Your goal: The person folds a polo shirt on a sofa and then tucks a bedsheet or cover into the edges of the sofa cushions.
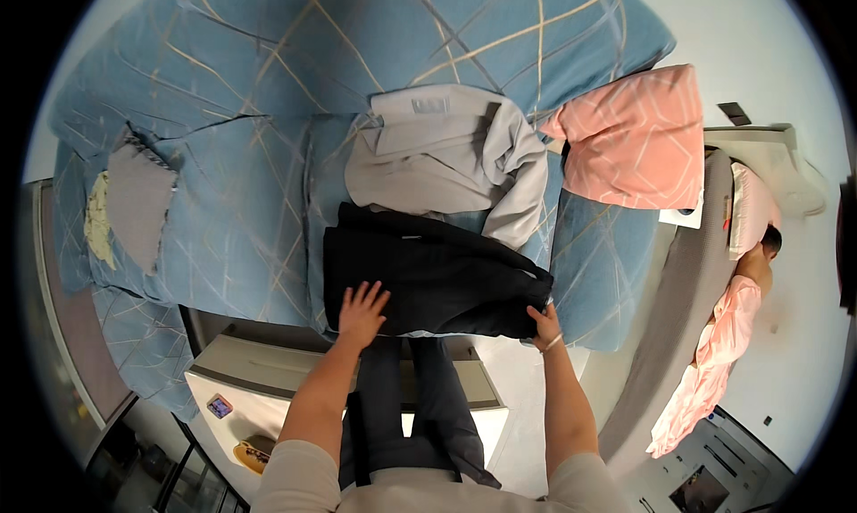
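Working two-handed on a folded black fabric garment (428, 276), lying flat along the near edge of a wide sofa in a dusty-blue cover with pale crossing lines (237, 218), just right of the seam in the seat. Resting left hand (360, 318) palm down on the near left part of it, fingers spread apart over the cloth, not gripping. Pinching its near right corner with right hand (545, 325), thumb over the top; can't tell how the hidden fingers sit underneath. Wearing a thin white band (554, 342) on the right wrist. Touching the far edge of the black garment: a light grey long-sleeved fabric garment (420, 160), loosely laid out, with one sleeve bunched on the right and pointing near. Just right of that, on the sofa's right end: a square salmon-pink cushion with white line pattern (636, 142). Well apart at far left: a grey cushion with fringed edge (145, 200), leaning beside a pale yellow patterned cloth (99, 218). Near left, in front of the sofa: a low cream-white desk (254, 415), with a small dark blue-purple rectangle (220, 407) and a yellow-brown oval thing (253, 455) on top. Farther right: a long grey fabric-covered seat or bed (661, 325), can't tell which, with a pale pink pillow (748, 211) and a person in pink clothing (725, 334).
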{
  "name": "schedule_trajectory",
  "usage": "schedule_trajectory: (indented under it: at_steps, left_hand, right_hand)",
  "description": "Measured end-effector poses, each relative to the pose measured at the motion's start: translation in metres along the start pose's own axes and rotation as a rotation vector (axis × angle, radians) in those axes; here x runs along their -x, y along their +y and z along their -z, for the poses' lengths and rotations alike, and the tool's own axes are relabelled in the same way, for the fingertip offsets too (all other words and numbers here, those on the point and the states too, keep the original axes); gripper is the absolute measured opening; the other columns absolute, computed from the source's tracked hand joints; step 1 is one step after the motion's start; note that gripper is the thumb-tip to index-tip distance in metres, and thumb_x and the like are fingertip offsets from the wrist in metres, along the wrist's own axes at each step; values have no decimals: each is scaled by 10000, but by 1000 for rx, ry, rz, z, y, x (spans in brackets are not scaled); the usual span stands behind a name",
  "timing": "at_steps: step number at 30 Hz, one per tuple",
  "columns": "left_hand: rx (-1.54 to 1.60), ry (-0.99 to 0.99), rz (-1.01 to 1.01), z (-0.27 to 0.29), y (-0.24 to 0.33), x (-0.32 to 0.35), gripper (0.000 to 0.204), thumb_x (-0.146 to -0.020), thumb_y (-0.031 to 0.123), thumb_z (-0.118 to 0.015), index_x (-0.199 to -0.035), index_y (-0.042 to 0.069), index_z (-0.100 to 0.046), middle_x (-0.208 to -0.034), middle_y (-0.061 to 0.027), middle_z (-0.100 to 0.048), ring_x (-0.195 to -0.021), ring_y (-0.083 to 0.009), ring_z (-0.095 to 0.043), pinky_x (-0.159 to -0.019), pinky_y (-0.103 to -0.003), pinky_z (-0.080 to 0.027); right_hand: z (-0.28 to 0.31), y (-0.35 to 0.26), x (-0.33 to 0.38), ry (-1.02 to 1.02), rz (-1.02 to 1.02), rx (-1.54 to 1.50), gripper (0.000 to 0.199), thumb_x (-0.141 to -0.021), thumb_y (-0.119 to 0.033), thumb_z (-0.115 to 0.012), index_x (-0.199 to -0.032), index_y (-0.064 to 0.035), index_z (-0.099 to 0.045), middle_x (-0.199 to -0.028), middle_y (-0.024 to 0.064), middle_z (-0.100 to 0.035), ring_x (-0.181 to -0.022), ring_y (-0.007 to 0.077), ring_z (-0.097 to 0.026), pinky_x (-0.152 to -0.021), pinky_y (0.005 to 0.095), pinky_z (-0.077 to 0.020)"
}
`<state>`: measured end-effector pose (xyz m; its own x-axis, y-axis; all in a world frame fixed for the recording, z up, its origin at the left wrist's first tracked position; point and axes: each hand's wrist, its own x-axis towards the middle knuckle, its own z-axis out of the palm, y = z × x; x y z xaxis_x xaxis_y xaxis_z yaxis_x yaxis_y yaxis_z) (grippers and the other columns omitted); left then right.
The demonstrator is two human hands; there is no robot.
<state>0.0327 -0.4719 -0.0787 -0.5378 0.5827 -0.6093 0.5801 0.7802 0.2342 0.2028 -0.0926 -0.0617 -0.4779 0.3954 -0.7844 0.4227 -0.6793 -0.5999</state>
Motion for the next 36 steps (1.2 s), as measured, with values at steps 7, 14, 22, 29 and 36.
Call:
schedule_trajectory:
  at_steps: [7,14,22,29,36]
  left_hand:
    - [12,182,-56,14,-2,-40,507,-863,254,-540,-1346,164,-413,-1459,-40,-268,-1332,-228,-272,-1099,-503,-155]
    - [729,240,-330,46,105,-75,502,-845,193,-593,-1323,133,-453,-1388,-117,-384,-1257,-276,-388,-1044,-456,-282]
    - [1895,198,657,-22,-40,-79,503,-901,408,-491,-1258,54,-498,-1231,-77,-536,-1084,-184,-522,-935,-289,-376]
    - [1713,75,757,-22,-34,-32,787,-795,432,-674,-1365,25,-315,-1302,-116,-451,-1205,-252,-428,-1003,-328,-327]
    - [1696,-171,726,2,-42,-54,772,-769,284,-732,-1353,-11,-323,-1301,-114,-471,-1210,-255,-435,-1003,-341,-348]
  right_hand:
    - [49,-22,-1,126,27,117,458,-806,58,-569,-1228,-70,-444,-1106,97,-575,-995,229,-576,-864,347,-493]
    - [-23,-70,55,177,305,690,552,-751,-37,-650,-1252,-27,-417,-1087,103,-573,-963,188,-560,-877,322,-457]
    - [-195,-10,62,-254,556,959,708,-674,-200,-771,-1284,-63,-440,-1184,168,-488,-1061,320,-495,-847,382,-446]
    - [-101,94,-35,129,-59,382,741,-710,-261,-777,-1285,29,-411,-1192,158,-542,-1087,252,-523,-893,368,-431]
    - [-137,91,-34,-167,-124,433,490,-767,-232,-732,-1134,44,-560,-993,109,-646,-878,164,-610,-778,306,-498]
